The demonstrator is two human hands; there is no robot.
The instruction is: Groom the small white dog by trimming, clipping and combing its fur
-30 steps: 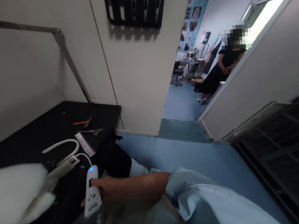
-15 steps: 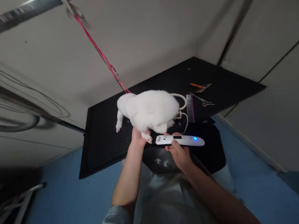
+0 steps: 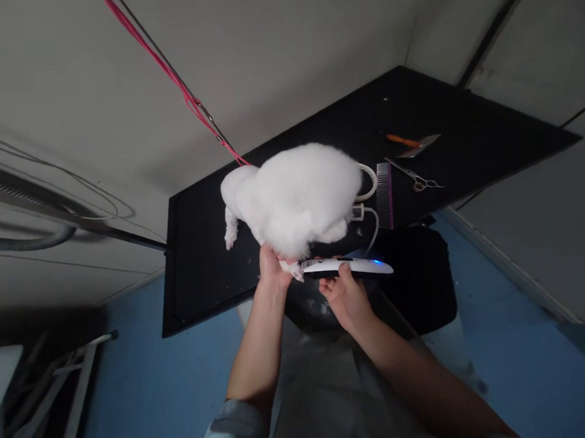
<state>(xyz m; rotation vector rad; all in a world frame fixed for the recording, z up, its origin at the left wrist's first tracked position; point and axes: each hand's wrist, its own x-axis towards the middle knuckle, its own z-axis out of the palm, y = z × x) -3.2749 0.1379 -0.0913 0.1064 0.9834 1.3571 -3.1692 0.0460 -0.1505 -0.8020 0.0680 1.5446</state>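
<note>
A fluffy white dog (image 3: pixel 310 184) stands on the black grooming table (image 3: pixel 206 272), its head end toward the left. My left hand (image 3: pixel 272 267) is closed around one of its legs, and the paw (image 3: pixel 293 270) sticks out past my fingers. In my right hand (image 3: pixel 347 298) is a white hair clipper (image 3: pixel 366 266) with a blue light, thumb along its side. The clipper's head end is right at the paw; whether the blade touches fur I cannot tell. My left fingertips are partly hidden behind the leg.
A pink grooming cord (image 3: pixel 183 90) runs from the upper left down to the dog's neck. Beyond its rear lie a white cable (image 3: pixel 370 180), a purple-edged comb (image 3: pixel 384 196), scissors (image 3: pixel 417 182) and an orange-handled tool (image 3: pixel 410 144). A black seat (image 3: pixel 421 277) stands below the table's edge.
The clipper has rolled, so its narrow side now faces up, and its head is at the paw. My left hand keeps its hold on the leg. The camera view has shifted closer.
</note>
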